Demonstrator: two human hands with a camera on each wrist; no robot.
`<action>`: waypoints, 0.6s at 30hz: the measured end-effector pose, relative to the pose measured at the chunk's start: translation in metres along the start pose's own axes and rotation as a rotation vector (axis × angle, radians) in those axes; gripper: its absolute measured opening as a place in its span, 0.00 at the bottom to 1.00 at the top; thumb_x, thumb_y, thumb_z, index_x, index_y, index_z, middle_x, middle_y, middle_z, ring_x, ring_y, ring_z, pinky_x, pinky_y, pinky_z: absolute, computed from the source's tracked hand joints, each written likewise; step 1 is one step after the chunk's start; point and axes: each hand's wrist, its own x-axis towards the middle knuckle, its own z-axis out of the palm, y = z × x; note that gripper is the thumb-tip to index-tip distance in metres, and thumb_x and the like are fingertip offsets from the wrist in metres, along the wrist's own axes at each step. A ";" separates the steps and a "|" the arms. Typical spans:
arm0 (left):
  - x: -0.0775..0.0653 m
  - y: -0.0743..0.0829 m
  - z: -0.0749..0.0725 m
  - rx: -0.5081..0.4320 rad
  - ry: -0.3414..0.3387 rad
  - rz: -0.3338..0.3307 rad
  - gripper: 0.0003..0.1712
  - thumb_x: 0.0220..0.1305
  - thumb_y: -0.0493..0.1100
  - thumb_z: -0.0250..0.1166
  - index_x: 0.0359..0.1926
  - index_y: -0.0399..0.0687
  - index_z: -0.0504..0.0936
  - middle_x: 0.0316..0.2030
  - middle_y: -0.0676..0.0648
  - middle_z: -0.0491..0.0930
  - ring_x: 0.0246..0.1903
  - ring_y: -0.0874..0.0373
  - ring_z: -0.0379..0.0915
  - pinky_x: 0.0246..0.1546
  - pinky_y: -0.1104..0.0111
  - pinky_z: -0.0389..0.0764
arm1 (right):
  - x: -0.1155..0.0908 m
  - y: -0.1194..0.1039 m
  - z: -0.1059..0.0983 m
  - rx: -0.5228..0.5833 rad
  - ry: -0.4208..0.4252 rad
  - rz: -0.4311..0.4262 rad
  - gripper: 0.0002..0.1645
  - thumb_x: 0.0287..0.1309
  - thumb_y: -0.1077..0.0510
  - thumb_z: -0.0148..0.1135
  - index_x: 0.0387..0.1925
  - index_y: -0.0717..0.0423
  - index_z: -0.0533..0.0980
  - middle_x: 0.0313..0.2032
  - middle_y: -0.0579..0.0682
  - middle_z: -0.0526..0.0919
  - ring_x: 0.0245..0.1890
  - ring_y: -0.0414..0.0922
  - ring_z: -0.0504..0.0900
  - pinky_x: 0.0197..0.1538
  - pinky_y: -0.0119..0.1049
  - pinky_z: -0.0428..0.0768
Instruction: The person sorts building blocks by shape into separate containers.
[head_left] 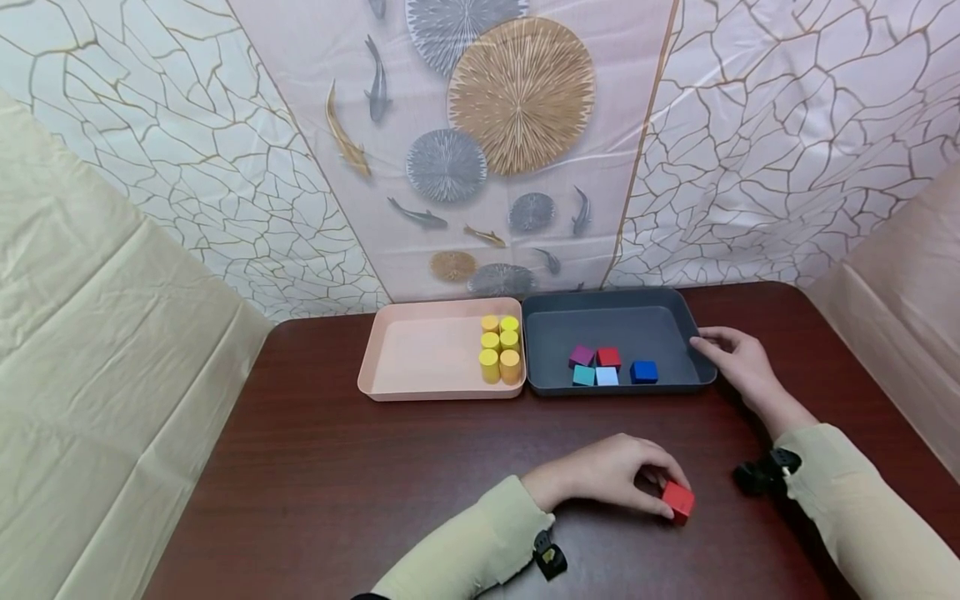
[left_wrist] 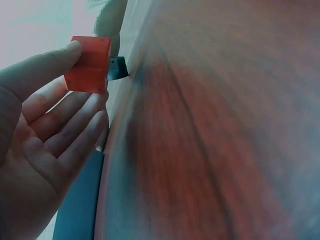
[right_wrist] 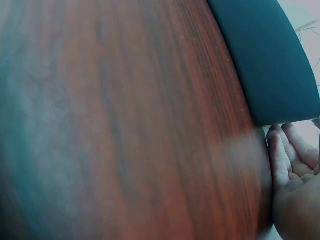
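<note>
My left hand (head_left: 618,471) pinches a red cube (head_left: 678,502) between thumb and fingertips over the front right of the table. In the left wrist view the red cube (left_wrist: 89,64) sits between the thumb and the fingers, the lower fingers loosely bent. At the right end of the dark grey tray (head_left: 667,317), my right hand (head_left: 742,367) grips the rim, thumb over the edge and fingers against the outer wall. Inside that tray, towards its front, lie a purple cube (head_left: 581,357), another red cube (head_left: 608,357), a teal cube (head_left: 583,376), a light blue cube (head_left: 607,377) and a blue cube (head_left: 643,372).
A pink tray (head_left: 420,350) stands left of the dark one, their sides meeting. Several yellow and orange cylinders (head_left: 490,365) stand in rows along its right side. Both trays are near the back edge of the brown table (head_left: 337,483), before a patterned cloth (head_left: 517,233).
</note>
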 end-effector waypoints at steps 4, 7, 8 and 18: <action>0.001 -0.005 -0.002 -0.028 0.038 0.000 0.18 0.71 0.46 0.73 0.59 0.53 0.85 0.52 0.58 0.85 0.44 0.81 0.74 0.50 0.91 0.73 | 0.000 0.000 0.000 -0.001 -0.004 0.004 0.35 0.78 0.47 0.60 0.68 0.73 0.73 0.40 0.28 0.75 0.35 0.20 0.74 0.38 0.16 0.76; 0.002 -0.010 -0.005 -0.018 0.067 -0.002 0.18 0.70 0.46 0.74 0.59 0.52 0.86 0.52 0.56 0.86 0.44 0.80 0.75 0.50 0.91 0.73 | 0.000 -0.001 0.000 -0.004 -0.005 0.003 0.35 0.78 0.47 0.60 0.68 0.74 0.73 0.41 0.29 0.75 0.35 0.20 0.74 0.37 0.17 0.76; 0.002 -0.011 -0.006 -0.012 0.078 -0.001 0.18 0.70 0.46 0.74 0.59 0.52 0.86 0.52 0.56 0.86 0.44 0.79 0.75 0.50 0.91 0.73 | 0.000 -0.001 0.000 -0.006 -0.005 0.001 0.35 0.78 0.47 0.60 0.68 0.74 0.73 0.41 0.30 0.76 0.35 0.20 0.74 0.37 0.17 0.76; -0.001 -0.023 -0.015 0.011 0.170 -0.047 0.19 0.70 0.48 0.74 0.59 0.54 0.86 0.53 0.56 0.87 0.44 0.78 0.75 0.50 0.91 0.72 | 0.000 0.000 0.001 -0.024 0.010 0.003 0.35 0.77 0.46 0.60 0.68 0.73 0.73 0.44 0.35 0.77 0.35 0.19 0.73 0.38 0.16 0.75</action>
